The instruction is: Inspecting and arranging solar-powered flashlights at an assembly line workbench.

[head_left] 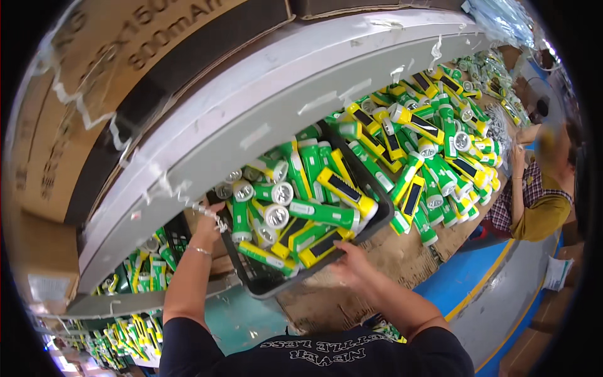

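A black plastic crate [271, 290] full of green and yellow flashlights [321, 213] is in front of me, slightly tilted. Some flashlights in it have a dark panel along a yellow side, and several show round silvery lens ends. My left hand [210, 225] is closed on the crate's left end; its fingertips are partly hidden. At the near right part of the rim, my right hand [353, 262] grips the crate, its thumb over the edge beside a yellow flashlight [326, 247].
A large heap of flashlights [433, 151] covers the cardboard-topped table [377, 276] to the right. Along the far side runs a grey ledge [264, 119] with cardboard boxes [157, 56] behind. Another person [534, 195] sits at the right. More flashlights [147, 267] fill a crate at the left.
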Available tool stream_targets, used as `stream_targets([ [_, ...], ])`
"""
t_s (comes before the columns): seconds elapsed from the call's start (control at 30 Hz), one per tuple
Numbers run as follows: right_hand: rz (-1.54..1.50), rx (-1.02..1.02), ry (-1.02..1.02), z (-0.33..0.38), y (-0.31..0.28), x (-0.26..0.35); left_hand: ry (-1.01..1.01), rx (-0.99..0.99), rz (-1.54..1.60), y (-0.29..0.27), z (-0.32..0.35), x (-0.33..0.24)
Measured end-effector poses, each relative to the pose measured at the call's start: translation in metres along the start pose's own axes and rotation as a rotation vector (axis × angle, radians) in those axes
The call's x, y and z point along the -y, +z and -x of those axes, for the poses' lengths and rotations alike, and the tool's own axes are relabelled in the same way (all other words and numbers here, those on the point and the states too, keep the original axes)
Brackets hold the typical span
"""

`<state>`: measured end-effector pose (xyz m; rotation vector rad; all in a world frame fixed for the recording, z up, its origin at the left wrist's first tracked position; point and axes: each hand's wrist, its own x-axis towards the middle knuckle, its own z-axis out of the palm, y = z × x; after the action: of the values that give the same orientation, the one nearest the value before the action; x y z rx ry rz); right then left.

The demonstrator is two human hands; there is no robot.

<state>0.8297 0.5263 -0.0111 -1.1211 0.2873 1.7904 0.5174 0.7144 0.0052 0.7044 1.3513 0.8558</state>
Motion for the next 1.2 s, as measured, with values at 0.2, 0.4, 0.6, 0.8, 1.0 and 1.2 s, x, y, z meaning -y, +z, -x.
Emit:
stream_targets([
  [0.2,0.046,-0.093,-0.158,-0.078,0.048,0.050,-0.007,0.161,-0.106,0.020,-0.077,-0.056],
  [0.4,0.046,-0.093,-0.166,-0.111,0.064,0.117,0.132,0.153,0.038,0.009,-0.113,-0.038],
  [0.6,0.176,0.001,-0.202,-0.103,0.053,0.112,0.278,0.125,0.239,-0.006,-0.127,-0.004],
  [0.8,0.610,-0.160,-0.599,0.022,-0.003,-0.024,0.363,0.175,-0.010,-0.020,0.119,0.079],
  [1.0,1.562,-0.335,-0.865,0.045,-0.100,-0.085,0.034,0.114,-0.124,-0.184,0.344,0.205],
  [1.2,1.630,-0.402,-1.534,0.089,-0.077,-0.140,0.042,-0.339,-0.027,-0.347,0.449,0.236],
])
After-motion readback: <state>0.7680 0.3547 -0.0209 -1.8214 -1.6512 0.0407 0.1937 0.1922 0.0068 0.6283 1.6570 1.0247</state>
